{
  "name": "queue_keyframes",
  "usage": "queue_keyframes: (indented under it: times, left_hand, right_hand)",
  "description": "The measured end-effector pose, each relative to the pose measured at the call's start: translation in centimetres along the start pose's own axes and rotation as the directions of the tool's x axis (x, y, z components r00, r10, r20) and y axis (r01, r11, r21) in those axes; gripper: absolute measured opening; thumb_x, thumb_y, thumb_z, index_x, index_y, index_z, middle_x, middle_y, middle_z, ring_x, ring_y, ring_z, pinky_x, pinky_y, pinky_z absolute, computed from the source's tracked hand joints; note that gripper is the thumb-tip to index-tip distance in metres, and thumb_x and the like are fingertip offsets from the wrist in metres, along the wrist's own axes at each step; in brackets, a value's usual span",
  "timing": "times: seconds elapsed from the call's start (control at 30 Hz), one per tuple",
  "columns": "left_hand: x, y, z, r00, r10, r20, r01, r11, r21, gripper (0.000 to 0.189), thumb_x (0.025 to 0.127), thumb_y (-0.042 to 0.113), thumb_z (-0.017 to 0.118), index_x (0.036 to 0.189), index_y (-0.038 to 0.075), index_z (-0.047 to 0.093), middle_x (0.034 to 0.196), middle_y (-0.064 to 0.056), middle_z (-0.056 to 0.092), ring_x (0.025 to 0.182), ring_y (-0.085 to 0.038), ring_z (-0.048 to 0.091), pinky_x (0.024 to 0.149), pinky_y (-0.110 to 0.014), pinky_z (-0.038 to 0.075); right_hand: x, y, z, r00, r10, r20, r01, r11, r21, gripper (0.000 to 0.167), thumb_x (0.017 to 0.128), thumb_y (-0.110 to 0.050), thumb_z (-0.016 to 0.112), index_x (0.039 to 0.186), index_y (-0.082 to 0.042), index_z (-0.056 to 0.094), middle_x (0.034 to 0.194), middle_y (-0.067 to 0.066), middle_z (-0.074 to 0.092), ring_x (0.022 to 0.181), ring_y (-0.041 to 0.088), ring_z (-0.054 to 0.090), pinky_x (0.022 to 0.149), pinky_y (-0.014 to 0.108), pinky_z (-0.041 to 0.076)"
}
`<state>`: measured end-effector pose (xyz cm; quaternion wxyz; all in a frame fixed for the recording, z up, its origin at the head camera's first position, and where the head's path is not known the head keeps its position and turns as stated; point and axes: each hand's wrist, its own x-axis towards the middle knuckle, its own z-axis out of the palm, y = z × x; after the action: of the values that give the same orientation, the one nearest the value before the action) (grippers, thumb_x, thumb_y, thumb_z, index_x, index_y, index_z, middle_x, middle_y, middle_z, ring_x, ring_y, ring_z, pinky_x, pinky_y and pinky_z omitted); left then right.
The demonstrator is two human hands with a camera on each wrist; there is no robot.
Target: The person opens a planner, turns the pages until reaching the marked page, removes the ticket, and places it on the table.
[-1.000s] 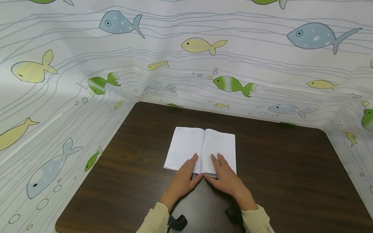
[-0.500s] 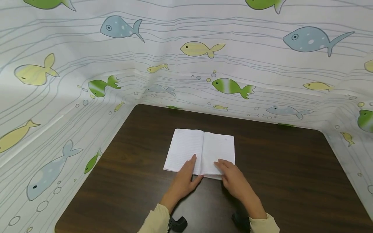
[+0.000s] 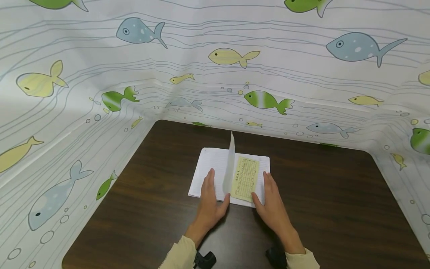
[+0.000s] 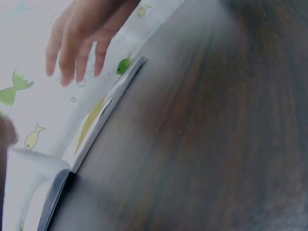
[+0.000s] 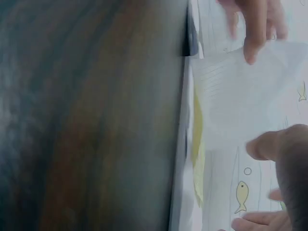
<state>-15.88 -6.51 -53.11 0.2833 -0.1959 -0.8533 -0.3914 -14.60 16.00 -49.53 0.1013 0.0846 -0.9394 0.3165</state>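
An open lined notebook (image 3: 209,160) lies on the table, one page (image 3: 230,164) standing nearly upright at the middle. A yellow printed slip (image 3: 246,179) with a table of rows rests on its right side; in the right wrist view the slip (image 5: 198,144) shows edge-on. My left hand (image 3: 209,201) is over the left page, fingers straight, thumb near the foot of the raised page. At the lower right corner is my right hand (image 3: 275,207), fingers extended along the page's edge and thumb by the slip's lower corner. The right wrist view shows the left hand (image 5: 255,24) overlapping the raised page.
Around the notebook spreads a dark brown wooden table (image 3: 322,194). White sheeting (image 3: 188,48) printed with fish encloses its back and sides. Black devices are at both wrists, one below the left sleeve (image 3: 205,259).
The right-hand page has been lifted and now stands upright, uncovering the yellow slip. My right hand has opened out to the right edge; my left has shifted slightly up and left.
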Motion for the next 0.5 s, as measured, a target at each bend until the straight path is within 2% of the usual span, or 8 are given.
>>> queue_keyframes:
  times: [0.07,0.13,0.2,0.23,0.3,0.37,0.43,0.5]
  left_hand:
    - [0.13,-0.02,0.01,0.994,-0.021,-0.108,0.026,0.998,0.053,0.097,0.083,0.010,0.080,0.159,-0.008,0.023,0.160,-0.030,0.031,0.146,-0.044,0.034,0.124,-0.049,0.023]
    - [0.27,-0.07,-0.02,0.980,-0.045,-0.194,0.065,0.993,0.098,0.101,0.078,0.005,0.085,0.159,-0.007,0.025,0.161,-0.030,0.027,0.147,-0.046,0.031,0.124,-0.050,0.019]
    - [0.38,-0.11,-0.15,0.970,-0.069,-0.231,0.105,0.983,0.148,0.105,0.073,0.001,0.089,0.158,-0.007,0.028,0.162,-0.031,0.024,0.149,-0.047,0.027,0.124,-0.054,0.016]
    - [0.41,-0.17,-0.20,0.971,-0.072,-0.229,0.115,0.977,0.181,0.105,0.070,-0.001,0.090,0.157,-0.006,0.031,0.162,-0.031,0.024,0.150,-0.047,0.026,0.124,-0.057,0.016]
    - [0.38,-0.33,-0.25,0.981,-0.056,-0.188,0.103,0.963,0.248,0.099,0.067,-0.002,0.091,0.152,-0.005,0.042,0.161,-0.031,0.028,0.151,-0.047,0.026,0.122,-0.064,0.018]
    - [0.26,-0.54,-0.22,0.993,-0.029,-0.116,0.061,0.957,0.284,0.084,0.069,-0.002,0.090,0.145,-0.004,0.053,0.159,-0.029,0.036,0.150,-0.043,0.032,0.120,-0.066,0.024]
    - [0.13,-0.64,-0.19,1.000,-0.002,-0.027,0.009,0.963,0.269,0.068,0.076,0.001,0.086,0.139,-0.002,0.060,0.157,-0.025,0.044,0.149,-0.038,0.038,0.118,-0.063,0.030]
    - [-0.02,-0.67,-0.15,0.998,0.011,0.057,-0.023,0.979,0.203,0.056,0.085,0.006,0.081,0.137,-0.002,0.062,0.155,-0.021,0.048,0.147,-0.034,0.042,0.119,-0.056,0.034]
  right_hand:
    - [-0.06,-0.04,0.22,0.999,0.003,0.038,-0.003,1.000,0.002,0.080,0.098,-0.019,0.070,0.161,0.003,0.026,0.162,0.032,0.026,0.147,0.050,0.032,0.114,0.068,0.034]
    - [-0.08,-0.09,0.35,0.998,0.003,0.057,-0.003,1.000,0.002,0.076,0.098,-0.019,0.070,0.159,0.003,0.030,0.162,0.032,0.027,0.147,0.050,0.034,0.113,0.068,0.035]
    - [-0.08,-0.04,0.43,0.998,0.006,0.066,-0.006,1.000,-0.001,0.073,0.098,-0.019,0.070,0.158,0.002,0.034,0.162,0.032,0.028,0.146,0.050,0.034,0.113,0.068,0.035]
    - [-0.07,-0.03,0.44,0.998,0.006,0.068,-0.006,1.000,-0.003,0.072,0.098,-0.019,0.070,0.157,0.002,0.035,0.162,0.032,0.028,0.146,0.050,0.034,0.113,0.068,0.036]
    - [-0.06,0.01,0.45,0.998,0.006,0.068,-0.006,1.000,-0.003,0.070,0.098,-0.019,0.070,0.156,0.002,0.037,0.161,0.032,0.028,0.146,0.050,0.035,0.113,0.068,0.036]
    - [-0.02,0.13,0.48,0.998,-0.001,0.067,0.001,1.000,-0.004,0.067,0.098,-0.019,0.070,0.155,0.002,0.040,0.161,0.032,0.030,0.146,0.050,0.036,0.113,0.067,0.036]
    - [-0.01,0.25,0.54,0.998,-0.020,0.063,0.021,1.000,-0.010,0.061,0.098,-0.018,0.070,0.151,0.003,0.047,0.159,0.032,0.034,0.144,0.049,0.039,0.112,0.067,0.038]
    - [0.01,0.37,0.61,0.996,-0.066,0.063,0.067,0.998,-0.014,0.052,0.097,-0.017,0.071,0.144,0.003,0.056,0.157,0.030,0.040,0.142,0.048,0.043,0.110,0.065,0.041]
